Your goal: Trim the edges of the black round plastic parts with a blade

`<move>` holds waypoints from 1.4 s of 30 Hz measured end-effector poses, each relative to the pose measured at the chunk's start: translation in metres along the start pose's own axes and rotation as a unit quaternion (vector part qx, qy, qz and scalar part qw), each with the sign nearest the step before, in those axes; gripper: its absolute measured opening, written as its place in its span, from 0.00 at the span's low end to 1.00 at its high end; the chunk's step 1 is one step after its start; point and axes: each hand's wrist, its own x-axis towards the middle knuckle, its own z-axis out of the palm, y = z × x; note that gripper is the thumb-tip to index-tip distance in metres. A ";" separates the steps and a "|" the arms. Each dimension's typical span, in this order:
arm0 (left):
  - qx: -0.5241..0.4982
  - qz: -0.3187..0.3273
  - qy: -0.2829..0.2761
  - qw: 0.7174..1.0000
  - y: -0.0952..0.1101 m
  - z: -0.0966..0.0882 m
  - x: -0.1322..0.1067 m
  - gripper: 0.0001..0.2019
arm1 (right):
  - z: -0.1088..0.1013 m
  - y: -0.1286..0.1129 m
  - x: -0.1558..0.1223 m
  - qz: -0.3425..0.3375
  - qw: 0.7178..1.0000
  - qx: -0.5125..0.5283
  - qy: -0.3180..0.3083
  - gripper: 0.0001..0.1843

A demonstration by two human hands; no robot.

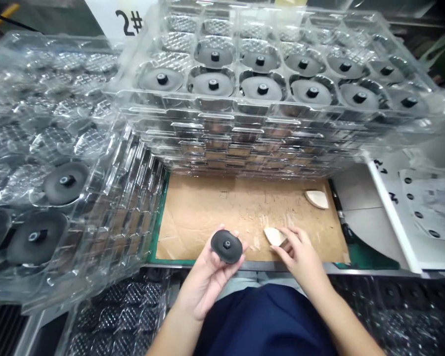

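My left hand (212, 269) holds up a black oval part (227, 246) by its edges; a short stub with a pale metal centre faces me. To its right, my right hand (297, 247) pinches a cream-coloured wedge-shaped piece (274, 236) between thumb and fingers, just above or on the cardboard sheet (203, 212). The two hands are apart. A second pale wedge (317, 199) lies on the cardboard near its right edge.
A tall stack of clear plastic trays (222, 118) stands behind the cardboard, its top tray carrying several black oval parts. Another tray stack (96, 198) rises on the left. At right are a dark-handled tool (346, 227) and a white divider (393, 217).
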 end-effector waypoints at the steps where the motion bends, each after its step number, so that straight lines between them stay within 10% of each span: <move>1: 0.000 0.008 0.003 1.000 -0.001 0.001 -0.001 0.32 | 0.008 -0.001 -0.004 -0.006 1.000 0.008 0.004 0.14; 6: -0.013 0.039 0.021 0.999 -0.006 0.010 -0.004 0.35 | 0.021 -0.011 -0.006 -0.044 0.998 0.055 -0.006 0.11; 19: 0.069 0.080 0.004 0.994 -0.018 0.038 -0.014 0.28 | -0.061 -0.138 0.003 -0.230 0.954 0.175 -0.074 0.12; 34: 0.125 0.078 -0.028 0.989 -0.018 0.070 -0.018 0.18 | -0.069 -0.129 0.005 -0.285 0.941 0.173 0.064 0.12; 42: 0.098 0.066 -0.054 0.991 -0.013 0.074 -0.013 0.25 | -0.095 -0.090 -0.006 -0.252 0.958 0.136 -0.025 0.11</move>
